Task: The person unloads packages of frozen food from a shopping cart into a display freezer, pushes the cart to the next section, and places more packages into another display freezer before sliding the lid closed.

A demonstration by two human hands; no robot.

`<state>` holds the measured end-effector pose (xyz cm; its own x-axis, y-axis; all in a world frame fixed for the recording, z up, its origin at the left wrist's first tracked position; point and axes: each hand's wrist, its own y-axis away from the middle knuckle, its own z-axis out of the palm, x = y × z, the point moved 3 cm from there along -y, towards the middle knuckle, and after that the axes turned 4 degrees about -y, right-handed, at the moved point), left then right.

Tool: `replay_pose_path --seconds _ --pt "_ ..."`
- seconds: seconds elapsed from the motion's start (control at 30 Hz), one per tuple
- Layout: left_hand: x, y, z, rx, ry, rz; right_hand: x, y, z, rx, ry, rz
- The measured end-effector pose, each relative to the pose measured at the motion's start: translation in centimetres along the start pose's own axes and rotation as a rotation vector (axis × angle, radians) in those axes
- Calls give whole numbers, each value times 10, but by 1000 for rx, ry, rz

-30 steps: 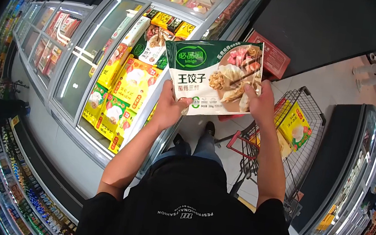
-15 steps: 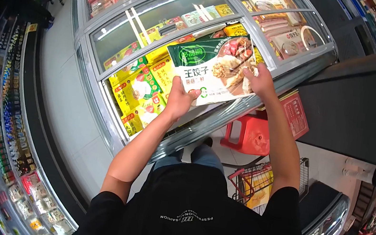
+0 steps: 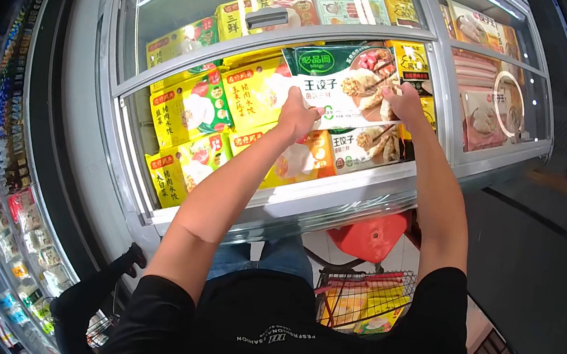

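A green and white bag of frozen dumplings (image 3: 337, 76) lies tilted within the opened freezer compartment, gripped by both hands. My left hand (image 3: 299, 115) is closed on its lower left edge, thumb on the front. On its right edge my right hand (image 3: 404, 104) is closed too. Directly below, a similar dumpling bag (image 3: 367, 150) shows partly, its upper part covered by the held one. Yellow dumpling packs (image 3: 256, 90) fill the left side of the compartment. Another yellow and black pack (image 3: 416, 59) stands just beyond my right hand.
The freezer's front rim (image 3: 295, 195) runs between my body and the packs. Glass lids with a dark handle (image 3: 267, 18) cover the far part. By my legs are a red stool (image 3: 371, 236) and a wire shopping cart (image 3: 330, 296) holding yellow packs. Stocked shelves (image 3: 35, 243) line the left.
The held bag has gone down and forward into the freezer, both hands still on it. The similar bag below has come into sight. My view has moved closer to the freezer.
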<state>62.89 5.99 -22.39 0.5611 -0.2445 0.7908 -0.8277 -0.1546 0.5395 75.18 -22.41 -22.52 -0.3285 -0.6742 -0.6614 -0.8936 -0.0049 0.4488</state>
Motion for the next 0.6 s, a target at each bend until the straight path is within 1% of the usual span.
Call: replay_pose_path --seconds 0.07,0.17,0.2,0.23,0.27,0.33,0.37,0.4,0.43,0.47,0.53,0.6 --pt "4 -21 13 34 -71 5 -2 -18 2 1 -81 66" --pt "-14 -56 41 89 -88 1 55 -91 14 52 134 10" --pt "-20 -68 50 108 -87 13 52 -97 15 51 181 45" --pt "-20 -74 56 131 -107 -20 39 -96 13 49 228 83" --pt "-24 -80 62 154 -134 5 36 -98 15 46 274 122" --pt "-30 -91 73 200 -190 61 48 -114 25 59 454 144" --pt "-32 -96 79 244 -240 47 54 -121 28 47 523 152" --pt "-33 -98 80 220 -228 38 51 -123 31 35 591 160" --pt "-30 -100 80 194 -216 30 39 -113 30 26 542 212" --pt "-32 -100 80 170 -205 22 34 -105 36 54 569 241" --pt "-36 -105 82 195 -216 42 25 -103 42 128 622 287" --pt "-41 -108 84 203 -253 41 33 -103 50 147 611 258"
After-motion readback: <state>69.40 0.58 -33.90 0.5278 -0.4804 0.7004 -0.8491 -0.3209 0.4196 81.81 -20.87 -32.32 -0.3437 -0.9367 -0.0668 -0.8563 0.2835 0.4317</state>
